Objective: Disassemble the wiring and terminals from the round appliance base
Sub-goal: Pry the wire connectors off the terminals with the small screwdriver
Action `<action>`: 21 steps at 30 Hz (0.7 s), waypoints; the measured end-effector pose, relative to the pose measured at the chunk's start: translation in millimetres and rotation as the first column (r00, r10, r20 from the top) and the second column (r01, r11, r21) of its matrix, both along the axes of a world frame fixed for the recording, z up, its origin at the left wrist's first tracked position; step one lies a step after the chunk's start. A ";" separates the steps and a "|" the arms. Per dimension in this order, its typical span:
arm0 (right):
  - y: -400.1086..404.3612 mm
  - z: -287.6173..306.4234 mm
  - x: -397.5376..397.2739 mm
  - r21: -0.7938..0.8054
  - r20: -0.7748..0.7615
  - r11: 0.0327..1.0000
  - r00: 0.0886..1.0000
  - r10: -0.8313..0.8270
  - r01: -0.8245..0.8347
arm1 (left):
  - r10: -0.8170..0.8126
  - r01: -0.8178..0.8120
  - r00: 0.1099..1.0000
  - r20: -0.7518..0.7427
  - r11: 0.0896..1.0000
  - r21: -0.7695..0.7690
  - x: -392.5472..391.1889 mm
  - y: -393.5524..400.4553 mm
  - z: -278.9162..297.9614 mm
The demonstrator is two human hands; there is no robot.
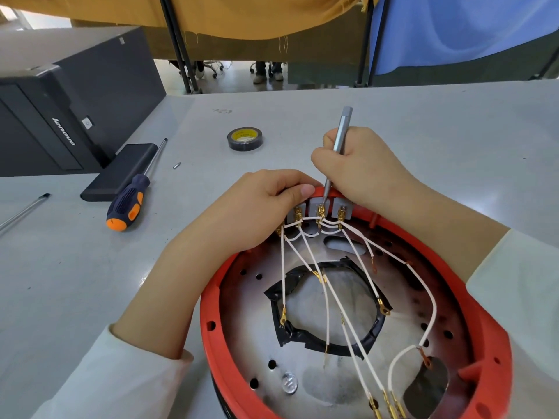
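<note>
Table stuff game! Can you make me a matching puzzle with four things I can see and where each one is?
Things:
1. Tape roll
2. Big screwdriver
3. Thin tool
4. Wires

Places:
A. held in the right hand
B. lying on the table, left of the red base
C. flat on the table, beyond both hands
D. inside the red base

Pairs: 1-C, 2-B, 3-A, 4-D
</note>
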State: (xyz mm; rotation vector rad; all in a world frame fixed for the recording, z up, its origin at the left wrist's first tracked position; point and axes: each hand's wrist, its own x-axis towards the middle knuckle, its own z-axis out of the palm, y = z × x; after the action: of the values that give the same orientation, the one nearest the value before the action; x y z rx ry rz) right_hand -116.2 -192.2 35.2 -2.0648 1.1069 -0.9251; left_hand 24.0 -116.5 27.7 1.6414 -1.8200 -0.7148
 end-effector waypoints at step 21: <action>7.5 0.8 -2.9 -0.056 -0.001 0.998 0.999 0.043 -0.043 | 0.001 -0.001 1.000 0.005 0.999 -0.038 0.3 1.0 0.2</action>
State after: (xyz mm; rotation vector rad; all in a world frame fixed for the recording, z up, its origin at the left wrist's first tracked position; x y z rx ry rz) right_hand -119.1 -184.7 36.0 -2.1253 1.0437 -0.9450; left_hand 24.3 -115.5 27.9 1.6210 -1.8255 -0.6714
